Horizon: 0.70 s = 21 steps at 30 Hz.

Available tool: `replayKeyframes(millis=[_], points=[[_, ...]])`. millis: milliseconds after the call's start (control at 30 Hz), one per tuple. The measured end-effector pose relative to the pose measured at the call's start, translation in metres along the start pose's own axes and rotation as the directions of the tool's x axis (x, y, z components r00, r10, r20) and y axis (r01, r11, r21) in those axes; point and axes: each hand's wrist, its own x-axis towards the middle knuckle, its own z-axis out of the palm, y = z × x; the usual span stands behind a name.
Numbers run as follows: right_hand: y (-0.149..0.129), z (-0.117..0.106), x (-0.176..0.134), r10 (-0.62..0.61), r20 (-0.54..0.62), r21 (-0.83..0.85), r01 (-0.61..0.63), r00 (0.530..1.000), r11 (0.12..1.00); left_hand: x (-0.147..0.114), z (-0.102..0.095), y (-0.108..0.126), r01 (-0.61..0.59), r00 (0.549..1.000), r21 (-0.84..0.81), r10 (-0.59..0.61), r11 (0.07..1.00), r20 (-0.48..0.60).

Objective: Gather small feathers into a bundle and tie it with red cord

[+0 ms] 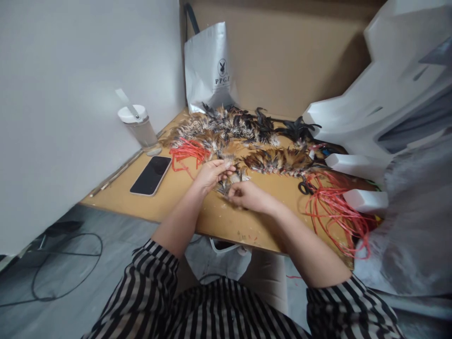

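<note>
My left hand point(215, 173) is closed, its thumb and fingers pinched on a small feather whose pale fluff shows at the fingertips. Just to the right and nearer to me, my right hand point(247, 196) has its fingers curled in a pinch. A brownish feather tip pokes out by those fingers, though most of what they hold is hidden. Loose feathers lie around both hands. Beyond them is a large heap of brown and black feathers point(229, 123), and a row of golden-brown feathers point(278, 161) lies to the right.
A phone point(151, 175) and a lidded cup point(139, 126) are on the left. Red plastic strips point(189, 151) lie by the heap, with a bigger tangle of red strips point(332, 207) at right. Black scissor handles point(305, 187) touch it. Behind stands a silver bag point(208, 70); white foam pieces point(367, 200) overhang the right.
</note>
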Motion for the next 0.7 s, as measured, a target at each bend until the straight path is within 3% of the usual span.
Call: replayKeyframes(millis=[100,233,567,700], points=[[0.003,-0.030,0.002,-0.015,-0.074,0.225,0.032,0.997,0.974,-0.001,0.000,0.001,0.013,0.998,0.009,-0.013,1.000,0.061],[0.015,-0.054,0.007,-0.060,-0.143,0.251,0.095,0.988,0.963,-0.001,-0.002,0.003,0.021,0.996,0.044,-0.025,0.999,0.090],[0.029,-0.052,0.004,-0.037,-0.321,0.220,0.112,0.946,0.969,-0.004,-0.004,0.008,0.071,0.989,0.204,-0.095,0.976,0.114],[0.028,-0.056,0.001,-0.041,-0.316,0.216,0.114,0.948,0.970,-0.006,-0.002,0.006,0.116,0.976,0.225,-0.153,0.968,0.157]])
